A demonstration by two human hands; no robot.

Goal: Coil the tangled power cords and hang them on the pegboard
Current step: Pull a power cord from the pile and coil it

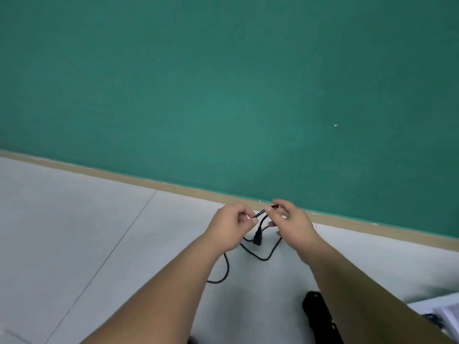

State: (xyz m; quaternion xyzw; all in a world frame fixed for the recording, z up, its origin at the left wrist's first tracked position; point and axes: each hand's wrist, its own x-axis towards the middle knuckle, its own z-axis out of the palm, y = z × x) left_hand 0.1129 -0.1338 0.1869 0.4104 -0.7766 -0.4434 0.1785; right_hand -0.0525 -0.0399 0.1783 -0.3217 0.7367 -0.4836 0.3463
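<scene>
both grips are pinching the same black cord (263, 257). left grip (232, 228) has its fingers curled and nips the cord by the thumb. right grip (291, 223) nips it up high between thumb and finger, with the other fingers loose. a short piece of cord runs tight from one grip to the other.

the plug (257, 238) hangs down under that piece, right between my two grips. below it the cord sags in a wide loop, and one more bend trails off under my left arm. i can't tell if the low parts touch the floor (74, 232) or hang just over it.

i think the job is only at the start. the cord is picked up, and i look to be making the first loop or pulling it straight. no neat coil is made yet. i can see just this one cord, so i can't tell how many more are left. no pegboard shows, only a green wall (223, 83), so the hanging part is all to do. a black thing (314, 310) lies low by my right arm, too cut off to name.
</scene>
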